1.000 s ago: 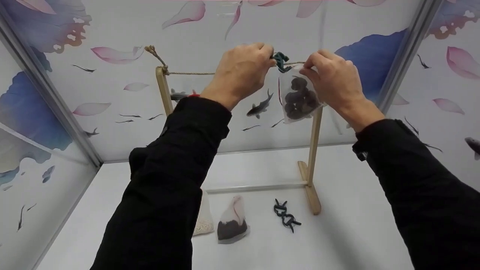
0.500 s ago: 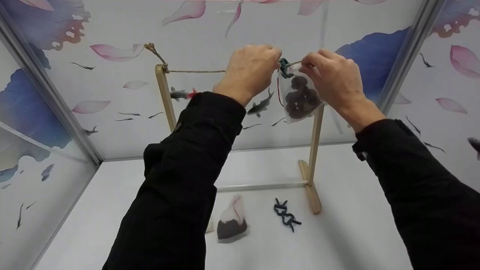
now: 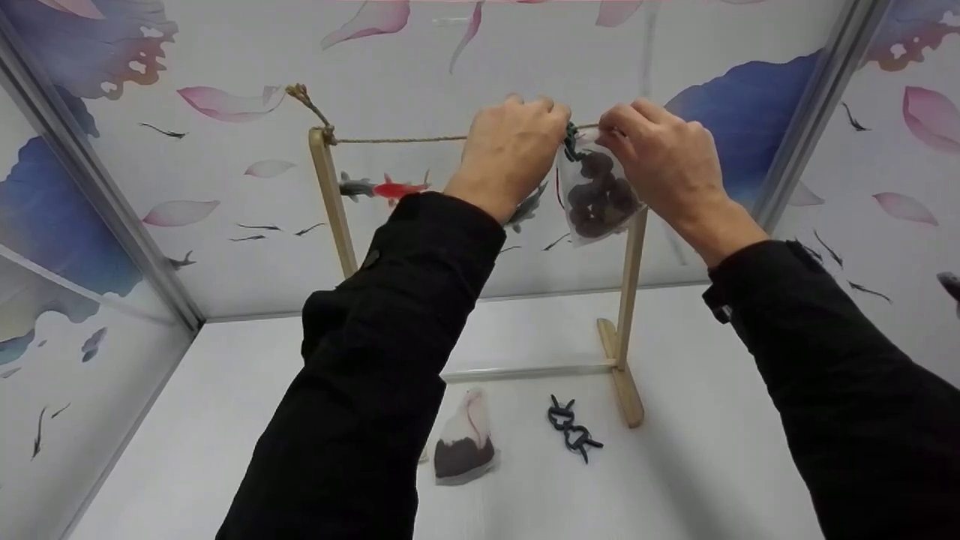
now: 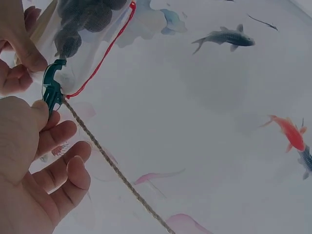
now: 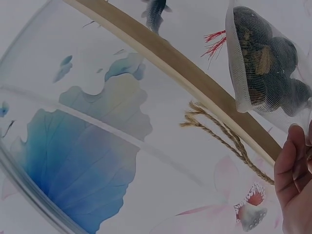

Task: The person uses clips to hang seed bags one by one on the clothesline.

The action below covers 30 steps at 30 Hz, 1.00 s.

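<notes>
With your left hand you are pinching a green clip against the top of a white mesh bag, beside the twine rope. Your right hand is gripping the bag's upper edge, and the bag is hanging at the rope, holding dark round pieces. Below, another mesh bag and dark clips are lying near the wooden stand.

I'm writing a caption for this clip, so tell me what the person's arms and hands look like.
The left sleeve and right sleeve are long and black, ending around the wrists; a small, dark, button-like disc shows near the left cuff. The left hand and right hand are bare.
</notes>
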Each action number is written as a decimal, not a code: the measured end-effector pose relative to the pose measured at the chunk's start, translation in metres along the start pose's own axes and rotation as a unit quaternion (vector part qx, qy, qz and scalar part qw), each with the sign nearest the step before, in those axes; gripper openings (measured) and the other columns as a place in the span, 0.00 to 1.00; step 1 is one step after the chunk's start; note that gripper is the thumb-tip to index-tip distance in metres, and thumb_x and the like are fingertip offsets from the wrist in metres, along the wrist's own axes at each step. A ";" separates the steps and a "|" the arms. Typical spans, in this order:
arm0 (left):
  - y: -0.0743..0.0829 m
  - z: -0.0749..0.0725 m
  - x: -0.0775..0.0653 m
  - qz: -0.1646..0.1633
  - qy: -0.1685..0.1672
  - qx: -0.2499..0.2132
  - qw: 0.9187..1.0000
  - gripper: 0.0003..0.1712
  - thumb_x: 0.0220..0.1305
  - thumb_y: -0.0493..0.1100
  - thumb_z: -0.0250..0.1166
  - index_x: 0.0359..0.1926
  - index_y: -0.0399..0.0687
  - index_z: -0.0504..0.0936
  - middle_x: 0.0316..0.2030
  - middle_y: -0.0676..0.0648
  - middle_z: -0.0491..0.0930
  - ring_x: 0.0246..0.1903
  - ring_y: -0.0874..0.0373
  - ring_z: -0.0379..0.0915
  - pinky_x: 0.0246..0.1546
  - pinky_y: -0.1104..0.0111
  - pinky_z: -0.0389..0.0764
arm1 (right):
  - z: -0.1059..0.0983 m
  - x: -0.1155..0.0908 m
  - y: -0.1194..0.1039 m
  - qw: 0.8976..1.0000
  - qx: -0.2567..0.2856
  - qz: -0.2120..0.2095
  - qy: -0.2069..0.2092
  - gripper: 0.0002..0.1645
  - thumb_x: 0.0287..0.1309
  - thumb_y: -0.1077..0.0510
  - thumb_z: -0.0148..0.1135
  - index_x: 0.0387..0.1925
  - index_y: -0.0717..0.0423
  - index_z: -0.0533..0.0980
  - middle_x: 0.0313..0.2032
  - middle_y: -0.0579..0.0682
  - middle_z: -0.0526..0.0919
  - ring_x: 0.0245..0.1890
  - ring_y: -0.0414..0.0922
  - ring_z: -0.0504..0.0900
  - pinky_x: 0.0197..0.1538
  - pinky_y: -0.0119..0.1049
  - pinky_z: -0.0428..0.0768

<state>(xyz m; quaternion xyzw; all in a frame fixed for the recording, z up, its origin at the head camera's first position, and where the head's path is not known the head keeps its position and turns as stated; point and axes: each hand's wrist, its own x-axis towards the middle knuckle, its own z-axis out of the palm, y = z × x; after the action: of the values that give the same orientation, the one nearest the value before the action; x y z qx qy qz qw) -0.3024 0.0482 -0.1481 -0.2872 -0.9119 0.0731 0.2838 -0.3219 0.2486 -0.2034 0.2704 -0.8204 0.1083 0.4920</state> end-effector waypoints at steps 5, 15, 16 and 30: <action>0.000 0.001 -0.004 0.005 -0.004 0.006 1.000 0.16 0.81 0.41 0.46 0.54 0.41 0.78 0.50 0.45 0.82 0.47 0.45 0.80 0.44 0.54 0.83 | 0.002 -0.003 0.000 1.000 -0.005 -0.005 -0.004 0.10 0.71 0.54 0.62 0.41 0.58 0.80 0.33 0.57 0.81 0.16 0.56 0.75 0.19 0.49 0.75; 0.003 0.005 -0.009 0.010 -0.038 -0.010 0.999 0.24 0.82 0.54 0.44 0.60 0.40 0.72 0.52 0.44 0.77 0.47 0.45 0.79 0.46 0.56 0.82 | 0.003 -0.005 0.000 1.000 -0.011 -0.015 -0.007 0.09 0.70 0.55 0.63 0.42 0.58 0.80 0.33 0.58 0.81 0.16 0.56 0.75 0.19 0.48 0.76; 0.003 0.005 -0.009 0.010 -0.038 -0.012 0.999 0.24 0.82 0.54 0.43 0.60 0.40 0.72 0.52 0.44 0.77 0.47 0.45 0.79 0.45 0.56 0.82 | 0.004 -0.005 0.000 1.000 -0.010 -0.014 -0.009 0.10 0.70 0.54 0.63 0.42 0.58 0.80 0.34 0.58 0.81 0.16 0.56 0.74 0.19 0.48 0.75; 0.006 0.011 -0.012 0.016 -0.039 -0.015 0.999 0.27 0.83 0.55 0.40 0.67 0.42 0.67 0.52 0.45 0.76 0.44 0.47 0.78 0.42 0.59 0.82 | 0.008 -0.014 -0.003 1.000 -0.006 0.001 -0.026 0.10 0.66 0.54 0.68 0.40 0.57 0.80 0.46 0.58 0.79 0.13 0.53 0.70 0.20 0.50 0.76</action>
<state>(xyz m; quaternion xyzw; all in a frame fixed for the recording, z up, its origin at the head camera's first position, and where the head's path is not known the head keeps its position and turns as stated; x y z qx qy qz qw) -0.2975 0.0467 -0.1648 -0.3025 -0.9188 0.0753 0.2421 -0.3212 0.2475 -0.2198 0.2697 -0.8335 0.0967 0.4724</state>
